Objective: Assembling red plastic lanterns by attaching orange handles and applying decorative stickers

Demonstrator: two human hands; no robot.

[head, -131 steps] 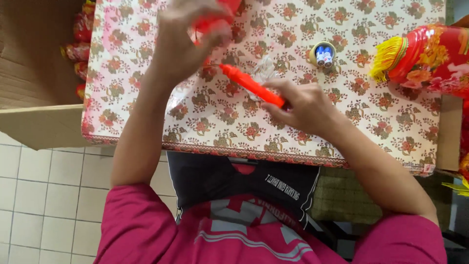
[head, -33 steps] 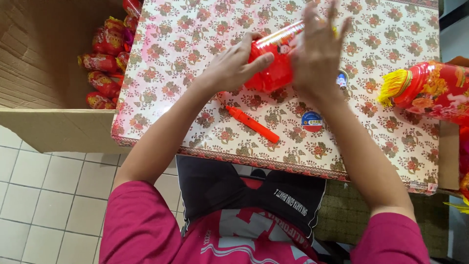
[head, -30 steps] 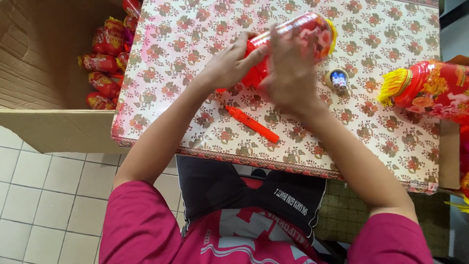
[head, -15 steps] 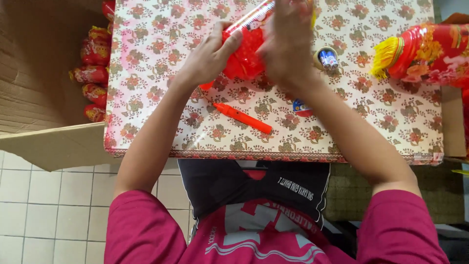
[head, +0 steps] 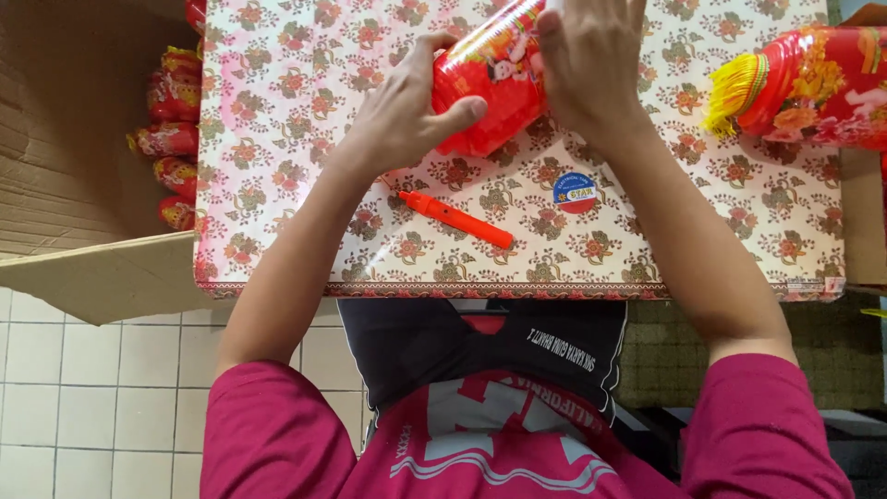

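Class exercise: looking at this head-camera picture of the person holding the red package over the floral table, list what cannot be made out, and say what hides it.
- Head view: the far end of the red package is cut off by the top edge.
- Right hand: its fingertips leave the frame; the package under its palm is covered.
- Left hand: its palm hides part of the package's side.
- Packages in the cardboard box: half hidden behind the table.
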